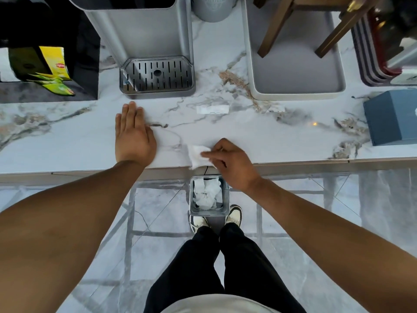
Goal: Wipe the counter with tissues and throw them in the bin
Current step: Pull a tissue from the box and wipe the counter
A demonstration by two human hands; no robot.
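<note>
My right hand pinches a white tissue at the front edge of the white marble counter, part of the tissue hanging over the edge. Straight below it on the floor stands a small clear bin holding several crumpled white tissues. My left hand lies flat on the counter, palm down, fingers together, holding nothing. A blue tissue box sits at the counter's right end.
A grey drinks machine with a drip tray stands behind my left hand. A black tea-bag holder is at the far left, a grey tray at the back right. A small white packet lies mid-counter. My feet flank the bin.
</note>
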